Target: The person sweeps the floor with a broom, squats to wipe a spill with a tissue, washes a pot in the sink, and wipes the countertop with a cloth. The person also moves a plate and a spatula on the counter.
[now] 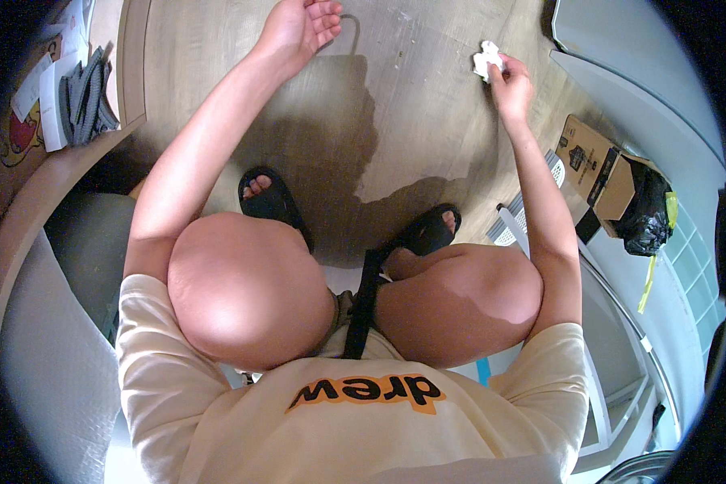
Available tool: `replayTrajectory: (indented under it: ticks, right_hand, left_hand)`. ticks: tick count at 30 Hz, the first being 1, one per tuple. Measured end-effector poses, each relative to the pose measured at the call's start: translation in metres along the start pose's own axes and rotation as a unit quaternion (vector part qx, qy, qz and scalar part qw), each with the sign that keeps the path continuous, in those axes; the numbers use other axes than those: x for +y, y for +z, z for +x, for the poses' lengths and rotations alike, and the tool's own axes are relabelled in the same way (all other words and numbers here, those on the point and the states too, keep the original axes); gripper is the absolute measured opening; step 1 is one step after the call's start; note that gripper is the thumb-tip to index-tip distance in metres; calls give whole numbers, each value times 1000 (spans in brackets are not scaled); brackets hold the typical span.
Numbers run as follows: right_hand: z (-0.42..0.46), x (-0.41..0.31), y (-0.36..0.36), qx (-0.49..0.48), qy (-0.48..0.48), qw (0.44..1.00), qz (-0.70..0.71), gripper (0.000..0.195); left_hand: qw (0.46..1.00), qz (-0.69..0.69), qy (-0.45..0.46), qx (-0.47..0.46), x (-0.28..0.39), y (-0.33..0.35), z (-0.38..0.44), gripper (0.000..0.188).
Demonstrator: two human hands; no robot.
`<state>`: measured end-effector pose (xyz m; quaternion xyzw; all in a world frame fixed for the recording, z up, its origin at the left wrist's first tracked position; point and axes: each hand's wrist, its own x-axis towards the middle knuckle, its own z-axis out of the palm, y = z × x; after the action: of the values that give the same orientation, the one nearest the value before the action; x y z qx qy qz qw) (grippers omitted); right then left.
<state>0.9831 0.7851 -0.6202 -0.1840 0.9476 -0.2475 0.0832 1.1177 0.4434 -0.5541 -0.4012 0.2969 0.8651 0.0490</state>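
Between the thumb and fingers of my right hand (512, 85) is a crumpled piece of white tissue (488, 60), just over the wood-look floor (423, 121). Palm showing and fingers loosely curled, my left hand (305, 30) reaches out at the top of the view with nothing in it. Small specks (401, 54) lie on the floor between the two hands. My knees are bent wide, with a black slide sandal (272, 196) on one foot and its pair (429, 227) on the other. A dark shadow falls over the floor before me.
At right stand a cardboard box (587, 157) and a black plastic bag (644, 212) with yellow ties. A white metal frame (605, 387) is near my right elbow. On the left, a wooden table edge (134, 66) bears a dark grey cloth (88, 100) and papers (51, 103).
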Motion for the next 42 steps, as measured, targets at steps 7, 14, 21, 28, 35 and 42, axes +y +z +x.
replayTrajectory:
  ticks: [7, 14, 21, 28, 35, 42]
  right_hand:
    - [11, -66, 29, -74, -161, 984, -3, 21]
    - [78, -117, 29, -38, -30, 990, 130, 22]
    - [108, -123, 68, -141, -266, 950, 83, 14]
    - [77, -115, 37, -270, -404, 867, 112, 12]
    - [17, -83, 27, -242, -409, 880, 5, 42]
    - [15, -95, 64, -161, -368, 915, -23, 32]
  left_hand:
    - [999, 25, -1, -46, -2, -20, 17, 19]
    - [999, -20, 14, -28, 1, -18, 2, 18]
    - [999, -35, 13, -14, 9, -10, -3, 18]
    - [999, -37, 18, -2, 12, -13, -1, 19]
    - [1000, -13, 21, -8, 6, -10, 2, 22]
    - [999, 18, 11, -34, -1, -31, 23, 20]
